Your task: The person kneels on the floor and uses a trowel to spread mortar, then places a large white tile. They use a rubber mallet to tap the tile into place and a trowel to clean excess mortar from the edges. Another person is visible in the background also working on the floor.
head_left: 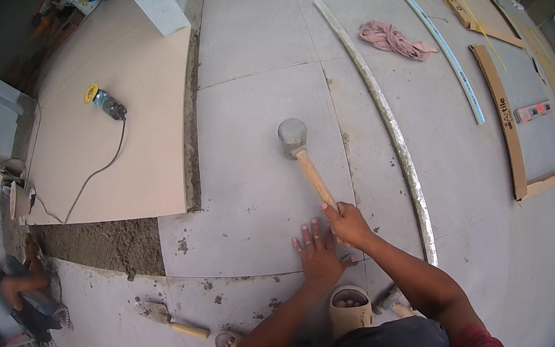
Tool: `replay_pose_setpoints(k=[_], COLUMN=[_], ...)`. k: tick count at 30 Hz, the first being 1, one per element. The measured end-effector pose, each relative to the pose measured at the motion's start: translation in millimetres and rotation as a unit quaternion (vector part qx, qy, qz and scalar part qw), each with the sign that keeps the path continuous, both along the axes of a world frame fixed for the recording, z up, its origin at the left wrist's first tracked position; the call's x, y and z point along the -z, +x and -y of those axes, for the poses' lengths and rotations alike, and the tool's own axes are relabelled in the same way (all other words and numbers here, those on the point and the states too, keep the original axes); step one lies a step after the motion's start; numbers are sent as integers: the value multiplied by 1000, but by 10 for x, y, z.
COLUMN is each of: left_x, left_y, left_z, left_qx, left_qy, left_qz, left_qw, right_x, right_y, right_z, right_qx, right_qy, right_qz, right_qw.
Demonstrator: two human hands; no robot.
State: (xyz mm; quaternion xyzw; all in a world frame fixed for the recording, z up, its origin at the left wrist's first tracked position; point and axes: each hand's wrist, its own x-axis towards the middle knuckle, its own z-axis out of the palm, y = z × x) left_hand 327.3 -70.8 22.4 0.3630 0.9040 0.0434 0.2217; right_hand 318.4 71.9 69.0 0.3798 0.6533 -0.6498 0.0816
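My right hand [348, 225] is wrapped round the wooden handle of a rubber mallet [293, 136], whose grey head is over the large grey floor tile [241, 172]. Whether the head touches the tile I cannot tell. Flat on the tiles near a joint lies my left hand [320, 257], fingers spread, just beside the right one. A trowel [154, 313] with a wooden handle and mortar on its blade rests to the left of my feet. Another tool [396, 302] with a wooden handle is partly hidden by my right knee and forearm.
Wet mortar [108, 247] borders a raised beige tile [142, 188] bearing a corded power tool [108, 104]. A person [23, 286] crouches at far left. Rightward lie a long metal straightedge [385, 120], pink cloth [394, 41], a pale blue pipe [442, 45], cardboard pieces [500, 124] and a level [533, 111].
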Motion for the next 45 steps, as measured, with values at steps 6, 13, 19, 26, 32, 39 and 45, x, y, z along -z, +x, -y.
replay_pose_setpoints(k=[6, 13, 19, 26, 32, 39, 45], left_x=[92, 162, 149, 310, 194, 173, 131], left_y=[302, -209, -152, -498, -1353, -1554, -1579], left_z=[308, 598, 1122, 1746, 2608, 2790, 2616], left_qx=[-3, -123, -243, -417, -589, -605, -577], left_qy=[93, 63, 43, 12, -54, -61, -92], left_qz=[-21, -83, -55, -118, -42, 15, -10], left_qw=[995, 987, 967, 901, 805, 793, 811], right_x=[200, 88, 343, 384, 365, 333, 411], right_y=[-16, -106, 42, 6, 9, 27, 47], right_z=[12, 84, -26, 16, 97, 52, 32], right_qx=[-26, -52, -63, -80, -71, -80, -56], right_qy=[77, 24, 68, 83, 84, 68, 40], right_qz=[-36, -1, 16, 15, 12, 5, 16], right_qw=[996, 998, 996, 993, 994, 994, 998])
